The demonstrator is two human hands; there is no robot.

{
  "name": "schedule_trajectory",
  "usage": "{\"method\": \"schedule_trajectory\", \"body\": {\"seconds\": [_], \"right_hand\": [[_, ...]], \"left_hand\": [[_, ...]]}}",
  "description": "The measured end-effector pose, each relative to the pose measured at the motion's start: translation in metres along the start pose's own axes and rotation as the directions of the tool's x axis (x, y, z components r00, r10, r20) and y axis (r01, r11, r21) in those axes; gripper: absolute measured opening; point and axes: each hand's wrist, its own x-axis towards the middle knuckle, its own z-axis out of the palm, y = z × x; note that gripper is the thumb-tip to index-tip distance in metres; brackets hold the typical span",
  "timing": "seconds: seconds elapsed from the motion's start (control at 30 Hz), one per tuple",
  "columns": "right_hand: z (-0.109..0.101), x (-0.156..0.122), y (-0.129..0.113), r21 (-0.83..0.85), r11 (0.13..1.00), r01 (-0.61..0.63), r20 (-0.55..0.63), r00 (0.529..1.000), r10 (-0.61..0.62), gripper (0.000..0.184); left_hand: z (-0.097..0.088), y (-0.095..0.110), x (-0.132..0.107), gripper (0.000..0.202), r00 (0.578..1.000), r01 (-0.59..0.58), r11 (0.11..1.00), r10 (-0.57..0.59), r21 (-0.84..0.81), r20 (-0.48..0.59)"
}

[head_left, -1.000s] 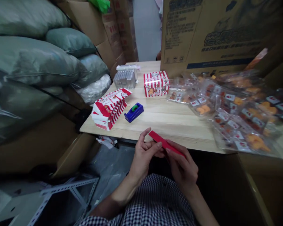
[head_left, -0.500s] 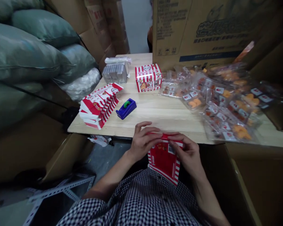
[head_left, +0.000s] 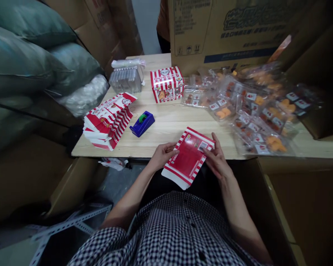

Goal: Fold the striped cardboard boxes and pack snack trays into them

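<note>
A red and white striped carton (head_left: pixel 187 157), with a barcode near one corner, is held tilted at the table's front edge. My left hand (head_left: pixel 164 156) pinches its left side between thumb and fingers. On the opposite side my right hand (head_left: pixel 218 159) grips the edge, thumb on the printed face and fingers behind. Beyond it lies a blue tape dispenser (head_left: pixel 142 124) with a green core. To its left is a stack of flat striped cartons (head_left: pixel 108 120). Farther back stands an assembled striped box (head_left: pixel 167 85).
Clear packets with orange pieces (head_left: pixel 255 111) spread over the table's right side. A large cardboard box (head_left: pixel 238 33) stands behind them. Grey plastic cases (head_left: pixel 126 78) sit at the back left, beside stuffed sacks (head_left: pixel 24 55). Part of a person (head_left: pixel 163 26) shows behind the table.
The carton has swung from hanging upright to a flatter tilt, its top now over the table. Both hands have shifted from its top edge to its sides. The view has moved slightly.
</note>
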Motion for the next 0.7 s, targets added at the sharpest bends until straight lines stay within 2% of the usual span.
{"method": "schedule_trajectory", "body": {"seconds": [0.07,0.2,0.3,0.33,0.43,0.57,0.63,0.67,0.7], "right_hand": [[0.001,-0.007,0.002,-0.018,1.000,-0.024,0.056,0.998,0.025,0.111],[0.007,-0.005,0.023,-0.024,1.000,-0.009,0.030,1.000,0.010,0.121],[0.014,0.017,0.043,-0.043,0.995,0.091,-0.003,0.996,-0.091,0.110],[0.014,0.027,0.048,-0.118,0.984,0.130,-0.010,0.991,-0.132,0.104],[0.004,0.053,0.046,-0.328,0.916,0.231,-0.059,0.963,-0.263,0.086],[-0.032,0.067,0.011,-0.496,0.800,0.337,-0.167,0.867,-0.469,0.046],[-0.056,0.072,-0.008,-0.617,0.705,0.350,-0.214,0.787,-0.579,0.048],[-0.067,0.076,-0.016,-0.710,0.624,0.326,-0.225,0.735,-0.640,0.056],[-0.079,0.083,-0.023,-0.837,0.484,0.256,-0.209,0.668,-0.714,0.060]], "left_hand": [[0.000,0.006,0.006,0.054,1.000,-0.004,1.000,0.004,-0.029,-0.004],[-0.002,0.011,0.022,0.052,1.000,0.008,0.998,-0.008,0.064,-0.007],[-0.013,0.012,0.042,0.049,0.999,-0.001,0.964,0.013,0.267,-0.041],[-0.019,0.012,0.051,0.047,0.997,-0.015,0.936,0.041,0.351,-0.064],[-0.042,0.017,0.080,0.043,0.975,-0.022,0.774,0.156,0.633,-0.157],[-0.069,0.023,0.104,0.041,0.949,-0.020,0.659,0.248,0.752,-0.192],[-0.076,0.021,0.105,0.048,0.909,0.003,0.561,0.343,0.828,-0.235],[-0.077,0.020,0.103,0.052,0.890,0.003,0.503,0.393,0.864,-0.232],[-0.076,0.019,0.101,0.055,0.874,-0.010,0.450,0.439,0.893,-0.211]]}}
